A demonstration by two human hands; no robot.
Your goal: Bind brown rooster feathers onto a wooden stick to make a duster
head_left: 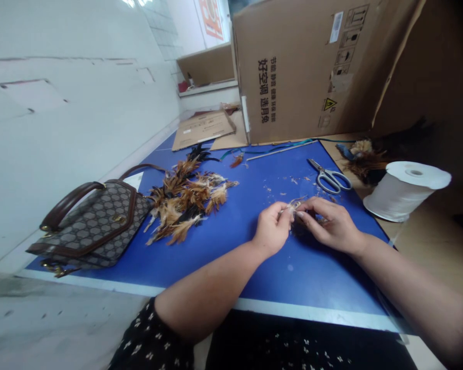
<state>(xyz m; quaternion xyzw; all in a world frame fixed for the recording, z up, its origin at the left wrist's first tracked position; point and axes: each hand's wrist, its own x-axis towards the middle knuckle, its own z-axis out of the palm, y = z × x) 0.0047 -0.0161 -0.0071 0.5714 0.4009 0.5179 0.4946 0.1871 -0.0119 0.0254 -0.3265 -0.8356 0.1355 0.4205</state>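
My left hand (273,227) is closed in a pinch on a small pale feather bundle (292,206), mostly covered by the fingers. Fingertips of my right hand (330,222) meet it from the other side, thumb and forefinger pressed together at the bundle. Both hands are just above the blue mat (231,262). Left of them lies a pile of brown, tan and black feathers (195,192). Grey-handled scissors (330,177) rest beyond my right hand, with feather scraps (294,181) scattered beside them.
A large cardboard box (301,77) stands at the back. To the right is a white ribbon spool (409,190), with more dark feathers (366,162) behind it. A patterned handbag (100,226) sits at the left, near flat cardboard (202,128). A thin stick (281,150) lies along the mat's far side.
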